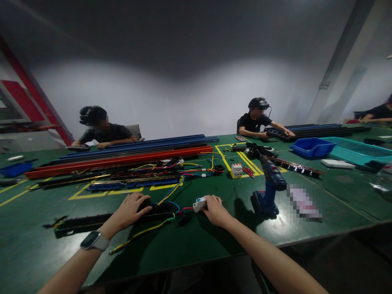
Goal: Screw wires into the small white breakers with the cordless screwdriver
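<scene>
My left hand (130,211), with a watch on its wrist, rests with curled fingers on top of a long black power strip (88,223) lying on the green table (214,241). My right hand (215,210) is closed on a small white circuit breaker (199,203) at the strip's right end. Blue, red and yellow-green wires (171,212) run between the strip and the breaker. A blue cordless drill (270,183) stands upright just right of my right hand.
Long red, blue and black rails (122,157) lie across the table's middle with loose wires. Another white breaker (237,170) sits inside yellow tape marks. Blue bins (310,147) stand at the right. Two people work at the far side, a third at far right.
</scene>
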Motion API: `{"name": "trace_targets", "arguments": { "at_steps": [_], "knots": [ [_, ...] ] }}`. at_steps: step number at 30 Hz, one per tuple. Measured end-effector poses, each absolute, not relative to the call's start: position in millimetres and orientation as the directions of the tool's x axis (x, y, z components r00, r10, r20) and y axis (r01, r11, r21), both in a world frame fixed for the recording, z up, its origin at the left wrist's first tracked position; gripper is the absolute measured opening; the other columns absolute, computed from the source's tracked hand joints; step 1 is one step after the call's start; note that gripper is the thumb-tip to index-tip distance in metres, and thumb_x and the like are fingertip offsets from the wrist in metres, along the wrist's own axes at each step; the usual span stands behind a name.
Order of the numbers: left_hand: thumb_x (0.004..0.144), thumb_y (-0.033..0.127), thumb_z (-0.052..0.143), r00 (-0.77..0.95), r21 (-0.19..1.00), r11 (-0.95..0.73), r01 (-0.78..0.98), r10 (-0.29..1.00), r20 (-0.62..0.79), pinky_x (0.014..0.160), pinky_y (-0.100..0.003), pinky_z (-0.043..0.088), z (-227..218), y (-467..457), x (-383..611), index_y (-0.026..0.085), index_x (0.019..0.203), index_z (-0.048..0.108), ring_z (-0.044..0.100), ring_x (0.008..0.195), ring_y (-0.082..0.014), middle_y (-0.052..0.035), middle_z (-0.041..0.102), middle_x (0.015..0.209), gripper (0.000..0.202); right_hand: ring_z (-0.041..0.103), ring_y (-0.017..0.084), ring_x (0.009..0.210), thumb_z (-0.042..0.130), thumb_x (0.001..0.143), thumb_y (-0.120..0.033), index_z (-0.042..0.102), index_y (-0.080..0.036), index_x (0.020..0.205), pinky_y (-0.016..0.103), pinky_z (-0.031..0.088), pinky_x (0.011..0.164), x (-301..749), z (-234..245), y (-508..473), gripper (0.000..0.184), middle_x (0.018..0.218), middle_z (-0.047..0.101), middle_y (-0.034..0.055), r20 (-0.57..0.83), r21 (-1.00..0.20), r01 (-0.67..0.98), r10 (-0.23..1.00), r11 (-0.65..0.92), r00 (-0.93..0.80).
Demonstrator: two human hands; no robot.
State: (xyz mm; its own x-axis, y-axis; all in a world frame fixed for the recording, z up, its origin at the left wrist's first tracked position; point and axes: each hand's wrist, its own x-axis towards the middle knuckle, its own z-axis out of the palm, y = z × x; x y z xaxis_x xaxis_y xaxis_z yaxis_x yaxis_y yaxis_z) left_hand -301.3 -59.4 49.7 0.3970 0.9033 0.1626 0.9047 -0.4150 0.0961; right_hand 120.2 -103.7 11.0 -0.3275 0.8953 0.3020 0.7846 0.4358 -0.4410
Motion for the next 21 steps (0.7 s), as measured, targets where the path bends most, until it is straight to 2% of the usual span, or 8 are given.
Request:
{"name": "trace_targets", "arguments": {
  "at_steps": [6, 14, 17, 19, 21],
  "knots": [
    [0.083, 0.064, 0.044, 0.293, 0.071, -0.317, 0.946, 0.926, 0.237, 0.099, -0.040, 0.038, 38, -61, -327, 0.028, 0.124, 0.057, 0.052, 0.113, -0.0280, -0.0088, 0.057, 0.124, 0.056, 0.052, 0.027, 0.106, 0.052, 0.090, -0.033, 0.054, -0.021, 0.116, 0.043, 0.031, 0.095, 86, 8, -108, 0.028, 0.117, 0.061, 0.0107, 0.295, -0.453, 0.783, 0.900, 0.427, -0.320],
    [0.080, 0.064, 0.044, 0.292, 0.122, -0.318, 0.940, 0.937, 0.189, 0.098, -0.038, 0.039, 51, -46, -375, 0.029, 0.119, 0.061, 0.054, 0.112, -0.0271, -0.0064, 0.059, 0.126, 0.055, 0.052, 0.028, 0.105, 0.050, 0.091, -0.031, 0.054, -0.020, 0.116, 0.046, 0.032, 0.095, 35, 9, -103, 0.028, 0.117, 0.060, 0.0119, 0.291, -0.475, 0.768, 0.900, 0.430, -0.324],
    [0.082, 0.062, 0.042, 0.293, 0.130, -0.315, 0.940, 0.942, 0.162, 0.097, -0.037, 0.040, 61, -35, -382, 0.030, 0.115, 0.064, 0.057, 0.110, -0.0251, -0.0042, 0.064, 0.121, 0.051, 0.051, 0.029, 0.106, 0.049, 0.091, -0.032, 0.053, -0.021, 0.116, 0.047, 0.031, 0.096, 19, 6, -101, 0.028, 0.117, 0.060, 0.0120, 0.302, -0.484, 0.768, 0.904, 0.419, -0.303],
    [0.083, 0.063, 0.040, 0.251, 0.151, -0.278, 0.949, 0.952, 0.177, 0.097, -0.037, 0.041, 69, -24, -373, 0.027, 0.111, 0.066, 0.057, 0.111, -0.0256, -0.0057, 0.067, 0.117, 0.052, 0.051, 0.030, 0.107, 0.048, 0.091, -0.032, 0.053, -0.021, 0.116, 0.048, 0.030, 0.096, 13, 4, -100, 0.028, 0.117, 0.060, 0.0124, 0.311, -0.484, 0.765, 0.901, 0.424, -0.303],
    [0.085, 0.065, 0.036, 0.248, 0.221, -0.283, 0.933, 0.953, 0.172, 0.099, -0.037, 0.040, 74, -9, -348, 0.022, 0.115, 0.064, 0.057, 0.113, -0.0255, -0.0084, 0.066, 0.119, 0.059, 0.050, 0.030, 0.107, 0.048, 0.091, -0.033, 0.053, -0.021, 0.117, 0.048, 0.030, 0.097, 9, 3, -100, 0.029, 0.118, 0.060, 0.0128, 0.315, -0.482, 0.763, 0.898, 0.430, -0.307]
  ]
}}
